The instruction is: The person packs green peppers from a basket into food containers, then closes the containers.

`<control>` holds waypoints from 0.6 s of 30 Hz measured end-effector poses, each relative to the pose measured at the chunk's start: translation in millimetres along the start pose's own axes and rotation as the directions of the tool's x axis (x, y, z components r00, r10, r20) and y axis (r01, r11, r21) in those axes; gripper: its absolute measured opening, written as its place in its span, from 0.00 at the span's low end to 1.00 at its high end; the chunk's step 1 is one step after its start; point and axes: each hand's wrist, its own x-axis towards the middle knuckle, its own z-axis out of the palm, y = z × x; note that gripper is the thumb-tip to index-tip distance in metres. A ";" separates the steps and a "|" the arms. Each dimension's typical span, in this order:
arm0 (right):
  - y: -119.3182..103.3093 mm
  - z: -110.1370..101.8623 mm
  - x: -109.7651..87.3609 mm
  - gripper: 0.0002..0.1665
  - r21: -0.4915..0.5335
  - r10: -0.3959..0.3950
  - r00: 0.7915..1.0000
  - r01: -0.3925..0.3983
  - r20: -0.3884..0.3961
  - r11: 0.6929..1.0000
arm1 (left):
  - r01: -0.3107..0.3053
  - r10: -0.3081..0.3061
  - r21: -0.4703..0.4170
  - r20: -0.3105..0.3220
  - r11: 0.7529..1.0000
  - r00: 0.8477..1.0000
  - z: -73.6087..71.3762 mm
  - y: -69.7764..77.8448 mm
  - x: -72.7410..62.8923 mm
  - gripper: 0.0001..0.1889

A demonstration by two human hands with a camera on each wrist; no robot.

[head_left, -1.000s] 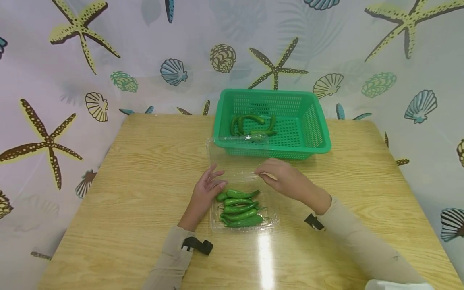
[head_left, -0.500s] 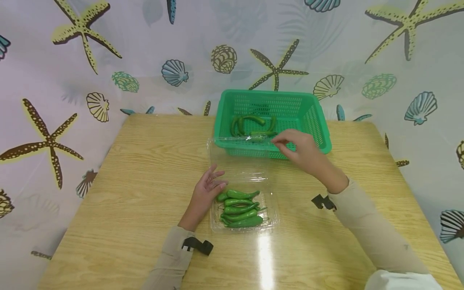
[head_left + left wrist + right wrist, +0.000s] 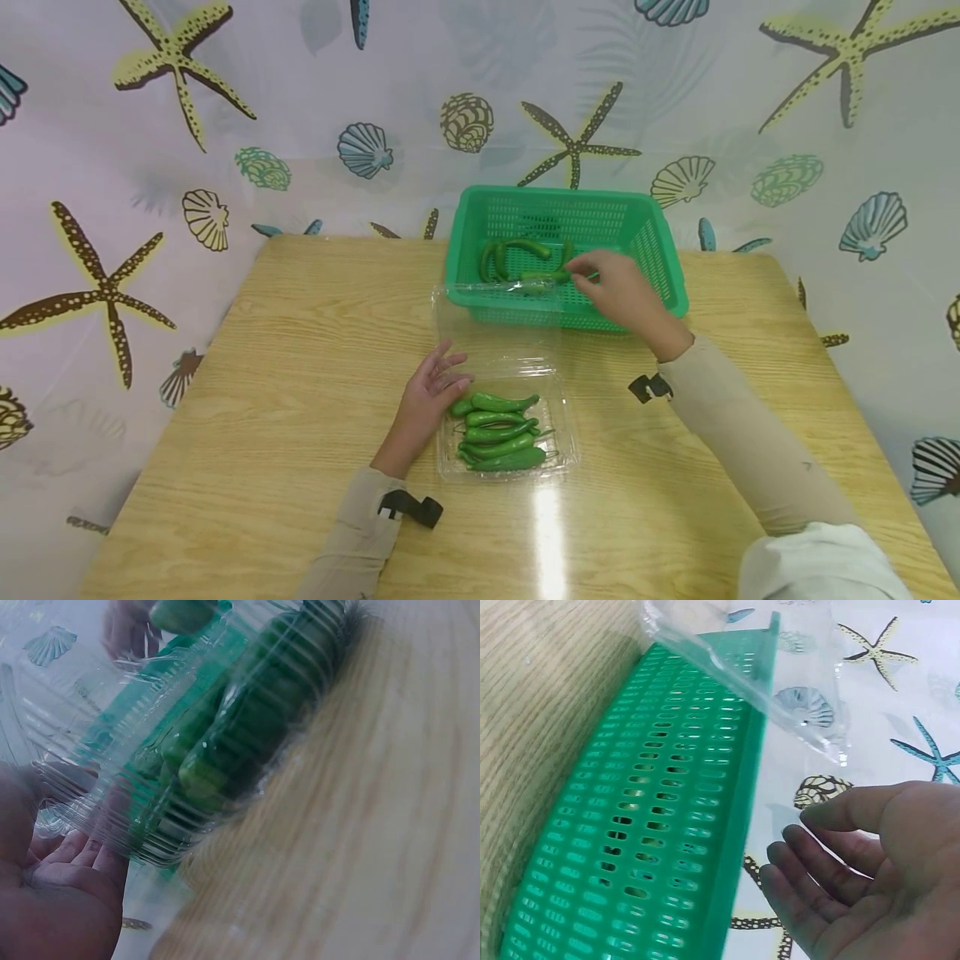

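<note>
A clear plastic clamshell box (image 3: 567, 458) lies with its lid raised, its base holding several green chili peppers (image 3: 506, 458). At the base's left rear corner rests my left hand (image 3: 429, 398), fingers loosely extended; the left wrist view shows this hand (image 3: 75, 877) beside the ribbed plastic wall. My right hand (image 3: 618, 287) reaches over the front rim of a green basket (image 3: 652, 237), fingertips close to a green pepper (image 3: 551, 276) inside. In the right wrist view, the fingers of this hand (image 3: 870, 877) are loosely bent with nothing between them.
The raised lid (image 3: 495, 329) overlaps the basket's front left in the head view. More peppers (image 3: 528, 247) lie in the basket's left half. Behind the wooden table (image 3: 315, 333) hangs a curtain (image 3: 300, 108) printed with shells and starfish.
My right hand has left the box's hinge area, moving up and away from me to above the basket. My left hand and the peppers in the box have stayed in place.
</note>
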 end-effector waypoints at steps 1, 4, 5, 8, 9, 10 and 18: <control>1.7 1.9 2.6 0.15 0.000 0.009 1.000 -0.009 0.021 1.000 | -0.002 0.002 -0.004 0.000 1.000 1.000 -0.3 -1.1 0.5 0.35; 6.3 7.6 9.9 0.17 0.010 0.025 0.997 -0.026 0.071 1.000 | -0.011 0.011 -0.016 -0.002 1.000 1.000 -2.6 -7.9 3.1 0.36; 8.0 9.7 12.3 0.17 0.007 0.030 0.996 -0.030 0.085 1.000 | -0.012 0.012 -0.017 -0.004 1.000 1.000 -3.5 -11.0 4.0 0.36; 11.8 15.0 18.7 0.18 -0.004 0.036 0.991 -0.035 0.125 0.999 | -0.015 0.015 -0.015 -0.011 1.000 1.000 -6.0 -20.0 6.5 0.36; 12.6 16.7 20.5 0.18 -0.007 0.037 0.990 -0.036 0.136 0.999 | -0.016 0.016 -0.013 -0.013 1.000 1.000 -6.6 -22.9 7.3 0.37; 13.5 18.2 22.1 0.18 -0.010 0.039 0.988 -0.038 0.148 0.999 | -0.020 0.020 -0.007 -0.014 1.000 1.000 -6.9 -24.5 7.7 0.37; 15.8 27.5 33.6 0.20 -0.043 0.061 0.973 -0.053 0.220 0.998 | -0.044 0.045 0.011 -0.016 0.999 0.999 -6.8 -27.4 6.6 0.37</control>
